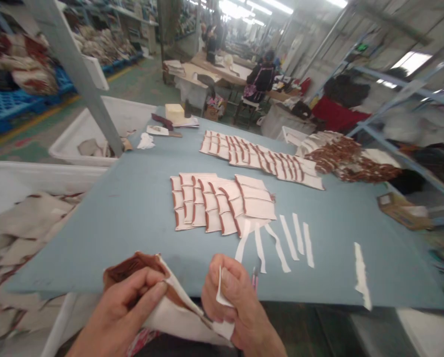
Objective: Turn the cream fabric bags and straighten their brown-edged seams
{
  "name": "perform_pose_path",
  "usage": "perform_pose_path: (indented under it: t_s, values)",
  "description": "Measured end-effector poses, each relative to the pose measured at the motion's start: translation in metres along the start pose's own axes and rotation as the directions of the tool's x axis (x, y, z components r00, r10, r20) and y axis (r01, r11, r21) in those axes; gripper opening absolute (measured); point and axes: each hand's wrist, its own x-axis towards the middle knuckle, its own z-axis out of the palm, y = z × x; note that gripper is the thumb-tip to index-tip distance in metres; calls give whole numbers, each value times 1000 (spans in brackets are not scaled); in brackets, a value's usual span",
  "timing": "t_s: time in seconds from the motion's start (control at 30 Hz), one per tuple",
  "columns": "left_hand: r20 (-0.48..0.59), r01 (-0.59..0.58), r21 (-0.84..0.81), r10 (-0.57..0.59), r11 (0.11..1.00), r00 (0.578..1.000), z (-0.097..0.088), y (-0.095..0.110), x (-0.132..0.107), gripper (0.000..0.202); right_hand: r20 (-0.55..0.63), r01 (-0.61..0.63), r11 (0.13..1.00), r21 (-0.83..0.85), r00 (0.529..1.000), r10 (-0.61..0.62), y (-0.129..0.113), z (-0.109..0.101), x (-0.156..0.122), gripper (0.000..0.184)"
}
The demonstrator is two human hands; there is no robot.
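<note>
At the near edge of the blue-grey table (140, 208), my left hand (128, 307) pinches a cream and brown fabric piece (169, 302) that is partly turned open. My right hand (236, 302) is closed on the same piece's right end and on a small white strip (219, 287); a pink pen tip (255, 280) shows beside its fingers. Just beyond my hands lie several white strips (288, 240) and an overlapping row of cream pieces with brown edges (222, 203). A second, longer row (262, 158) lies farther back.
White bins (80, 131) with fabric scraps stand at the left. A heap of brown-trimmed pieces (348, 158) sits at the table's right, with a cardboard box (400, 208) nearby. A metal post (76, 69) rises at the left. People work at far tables (261, 77).
</note>
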Motion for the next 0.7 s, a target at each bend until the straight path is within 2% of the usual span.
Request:
perform_pose_path:
  t_s: [0.07, 0.17, 0.3, 0.37, 0.53, 0.7]
  values:
    - [54, 8, -32, -7, 999, 999, -6, 17, 5, 51, -102, 0, 980, -198, 995, -20, -5, 5, -3, 60]
    - [131, -37, -71, 46, 997, 990, -17, 32, 12, 48, -175, -47, 910, -412, 984, -29, -11, 17, -7, 57]
    - [151, -74, -119, 91, 990, 984, -23, 34, 19, 45, -225, -57, 755, -654, 967, -122, -20, 36, -9, 39]
    - [135, -62, -170, 85, 984, 987, -20, 33, 21, 43, -202, -14, 663, -748, 957, -207, -20, 42, -6, 31]
    - [103, 24, -232, 0, 972, 995, -13, 37, 24, 43, -124, 79, 505, -860, 926, -358, -14, 46, 1, 29]
    - [86, -14, -203, 32, 979, 996, -13, 41, 21, 40, -112, 66, 443, -894, 925, -362, -16, 51, 8, 28]
